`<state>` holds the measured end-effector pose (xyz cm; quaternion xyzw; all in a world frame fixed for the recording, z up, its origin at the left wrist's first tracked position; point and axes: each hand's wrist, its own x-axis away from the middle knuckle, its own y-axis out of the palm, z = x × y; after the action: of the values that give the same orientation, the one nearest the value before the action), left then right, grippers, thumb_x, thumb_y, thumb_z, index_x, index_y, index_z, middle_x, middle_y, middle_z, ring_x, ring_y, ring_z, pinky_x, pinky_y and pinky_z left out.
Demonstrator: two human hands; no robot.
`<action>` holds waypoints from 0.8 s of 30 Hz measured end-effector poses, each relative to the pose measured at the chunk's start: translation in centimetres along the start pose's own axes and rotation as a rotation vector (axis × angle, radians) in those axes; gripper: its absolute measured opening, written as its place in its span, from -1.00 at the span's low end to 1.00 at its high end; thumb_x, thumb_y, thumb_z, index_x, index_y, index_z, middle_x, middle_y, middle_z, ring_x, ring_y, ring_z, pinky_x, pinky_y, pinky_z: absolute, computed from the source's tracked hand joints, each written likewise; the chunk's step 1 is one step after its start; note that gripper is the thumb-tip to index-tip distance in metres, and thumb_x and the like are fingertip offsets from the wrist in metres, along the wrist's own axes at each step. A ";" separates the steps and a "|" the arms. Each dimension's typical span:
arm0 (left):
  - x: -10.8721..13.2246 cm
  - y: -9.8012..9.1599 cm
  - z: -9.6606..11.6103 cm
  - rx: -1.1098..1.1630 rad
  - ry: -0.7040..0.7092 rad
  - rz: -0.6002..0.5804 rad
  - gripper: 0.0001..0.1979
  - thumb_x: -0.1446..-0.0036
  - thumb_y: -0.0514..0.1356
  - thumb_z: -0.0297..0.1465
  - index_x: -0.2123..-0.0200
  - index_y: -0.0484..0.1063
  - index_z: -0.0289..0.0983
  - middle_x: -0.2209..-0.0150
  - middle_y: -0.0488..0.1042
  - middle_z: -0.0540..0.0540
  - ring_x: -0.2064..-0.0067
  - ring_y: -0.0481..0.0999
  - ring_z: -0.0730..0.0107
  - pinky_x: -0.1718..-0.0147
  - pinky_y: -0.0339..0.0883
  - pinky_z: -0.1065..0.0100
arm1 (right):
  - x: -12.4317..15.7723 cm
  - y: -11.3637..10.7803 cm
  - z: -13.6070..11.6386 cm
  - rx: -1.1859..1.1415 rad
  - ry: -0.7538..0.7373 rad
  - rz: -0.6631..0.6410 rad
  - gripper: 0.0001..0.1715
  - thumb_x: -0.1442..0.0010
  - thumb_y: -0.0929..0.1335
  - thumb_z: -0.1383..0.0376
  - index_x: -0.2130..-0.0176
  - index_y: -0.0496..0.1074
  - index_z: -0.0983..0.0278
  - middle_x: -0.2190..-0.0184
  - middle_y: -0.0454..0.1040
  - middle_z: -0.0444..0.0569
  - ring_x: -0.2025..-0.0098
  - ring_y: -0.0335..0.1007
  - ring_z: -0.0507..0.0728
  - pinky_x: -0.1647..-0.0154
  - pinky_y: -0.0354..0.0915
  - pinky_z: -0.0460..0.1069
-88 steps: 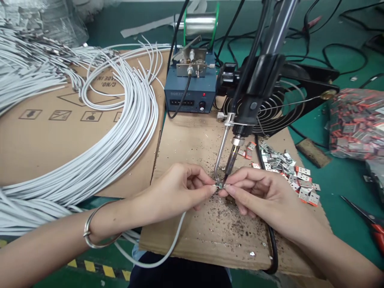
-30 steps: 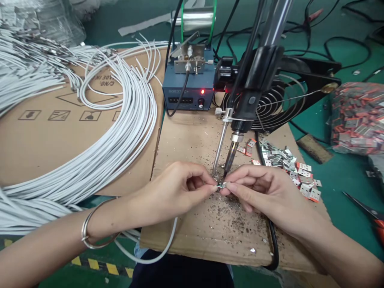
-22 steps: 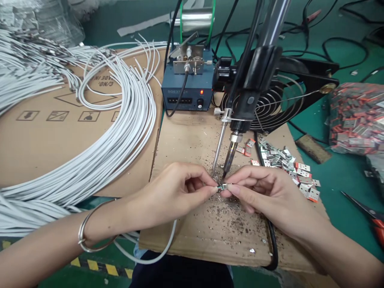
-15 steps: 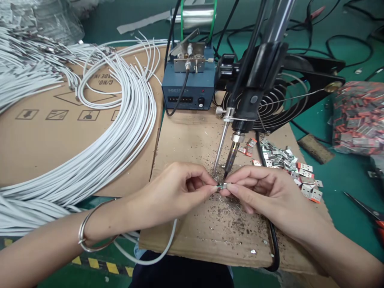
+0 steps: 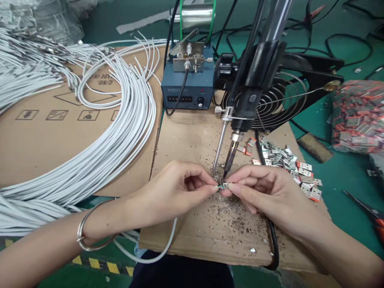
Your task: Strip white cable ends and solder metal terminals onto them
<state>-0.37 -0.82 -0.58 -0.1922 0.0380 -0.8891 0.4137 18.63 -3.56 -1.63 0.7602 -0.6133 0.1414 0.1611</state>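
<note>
My left hand (image 5: 183, 188) pinches the end of a white cable (image 5: 168, 246), which hangs in a loop below my wrist. Thin coloured wires poke out past those fingertips. In a pinch of thumb and fingers, my right hand (image 5: 261, 190) holds a small metal USB connector (image 5: 225, 185), mostly covered by the fingers. Wires and connector meet right under the tip of a mounted soldering iron (image 5: 231, 156). Beside the iron, a thin metal feed tube (image 5: 220, 144) bends down towards the same spot. Whether the tip touches the wires I cannot tell.
A blue solder feeder (image 5: 187, 90) with a solder spool (image 5: 197, 18) stands behind. Loose USB connectors (image 5: 280, 156) lie right of the iron, before a black fan (image 5: 282, 100). Bundled white cables (image 5: 129, 140) cover the left cardboard. Scissors (image 5: 367, 210) and a bag of connectors (image 5: 358, 116) are far right.
Both hands keep their pinches in nearly the same place under the iron. The metal connector shows slightly more between the fingertips. The whole view has shifted a little.
</note>
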 end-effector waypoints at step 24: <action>1.2 -0.1 0.7 -0.047 -0.044 -0.165 -0.83 -0.06 0.25 -0.33 0.37 0.55 -0.33 0.47 0.55 -0.04 0.47 0.46 0.51 0.49 0.31 0.51 | 1.4 -1.0 0.4 0.180 -0.151 -0.149 -0.90 -0.05 0.41 0.27 0.45 0.51 0.26 0.55 0.55 -0.04 0.56 0.36 0.00 0.61 0.20 -0.13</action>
<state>-0.90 -1.60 0.45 -0.2240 0.0339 -0.9145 0.3351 19.85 -4.73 -1.46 0.8235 -0.5504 0.1258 0.0559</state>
